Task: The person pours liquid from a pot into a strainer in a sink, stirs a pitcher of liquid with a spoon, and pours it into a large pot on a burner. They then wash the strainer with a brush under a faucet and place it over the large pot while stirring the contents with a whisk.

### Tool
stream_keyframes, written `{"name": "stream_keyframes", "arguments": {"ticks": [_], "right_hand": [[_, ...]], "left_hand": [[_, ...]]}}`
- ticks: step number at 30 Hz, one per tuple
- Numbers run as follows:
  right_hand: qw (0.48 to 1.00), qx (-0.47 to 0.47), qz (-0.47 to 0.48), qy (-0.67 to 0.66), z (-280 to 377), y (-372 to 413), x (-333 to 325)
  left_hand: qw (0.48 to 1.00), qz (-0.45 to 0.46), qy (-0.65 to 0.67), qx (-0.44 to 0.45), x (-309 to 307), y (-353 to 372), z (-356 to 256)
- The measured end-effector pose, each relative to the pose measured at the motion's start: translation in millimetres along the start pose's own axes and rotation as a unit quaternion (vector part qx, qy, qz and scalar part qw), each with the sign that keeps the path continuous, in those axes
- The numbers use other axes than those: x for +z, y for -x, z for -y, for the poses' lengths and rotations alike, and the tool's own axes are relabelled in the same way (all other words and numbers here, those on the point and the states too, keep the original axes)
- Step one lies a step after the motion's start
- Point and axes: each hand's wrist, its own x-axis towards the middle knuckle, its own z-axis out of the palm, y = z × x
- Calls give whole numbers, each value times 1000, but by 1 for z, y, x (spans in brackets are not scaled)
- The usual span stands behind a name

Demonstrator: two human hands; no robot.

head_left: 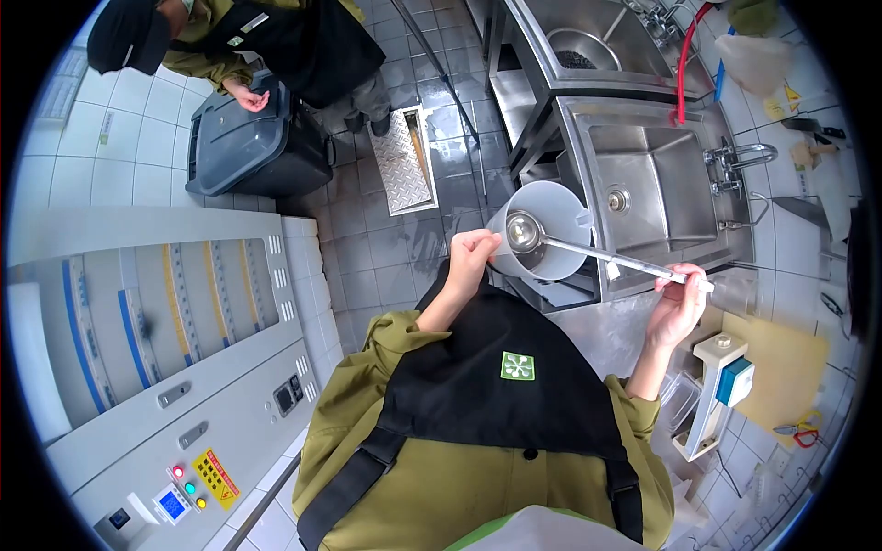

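Observation:
My right hand (pixel 678 308) is closed around the end of a long-handled metal ladle (pixel 606 256). Its round bowl lies inside the mouth of a white plastic bucket (pixel 565 204), toward the left side. The bucket is in front of my apron, beside the sink, with its opening facing up toward me. My left hand (pixel 471 262) pinches the bucket's left rim, close to the ladle bowl.
A steel sink (pixel 661 188) with taps stands at the right, a second basin (pixel 606 28) behind it. Across the wet tiled floor, another person stands by a dark lidded bin (pixel 248 138) near a metal floor plate (pixel 400 170). A control cabinet (pixel 138 441) is at left.

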Motion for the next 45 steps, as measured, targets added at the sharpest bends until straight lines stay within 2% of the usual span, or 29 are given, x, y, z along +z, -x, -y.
{"name": "stream_keyframes", "arguments": {"ticks": [23, 29, 34, 37, 38, 39, 41, 45], "right_hand": [[1000, -11, 6, -2, -4, 0, -4], [1000, -9, -3, 2, -6, -10, 7], [999, -2, -37, 1, -3, -22, 27], [997, -61, 52, 1, 0, -32, 37], [989, -107, 98, 30, 5, -33, 43], [969, -159, 159, 104, 14, -35, 52], [885, -254, 295, 257, 40, -41, 87], [816, -313, 329, 358, 47, -44, 130]], "left_hand": [[1000, -20, -6, 1, -4, 3, 0], [999, -37, 15, -4, -9, -11, -4], [1000, -8, 24, 3, -21, -34, -9], [1000, -7, 22, -9, -26, -55, -18], [1000, -9, 23, -17, -28, -63, -21], [1000, -2, 22, -11, -31, -72, -23], [1000, 16, 24, -1, -38, -90, -27], [998, 39, 51, -18, -46, -129, -41]]}}
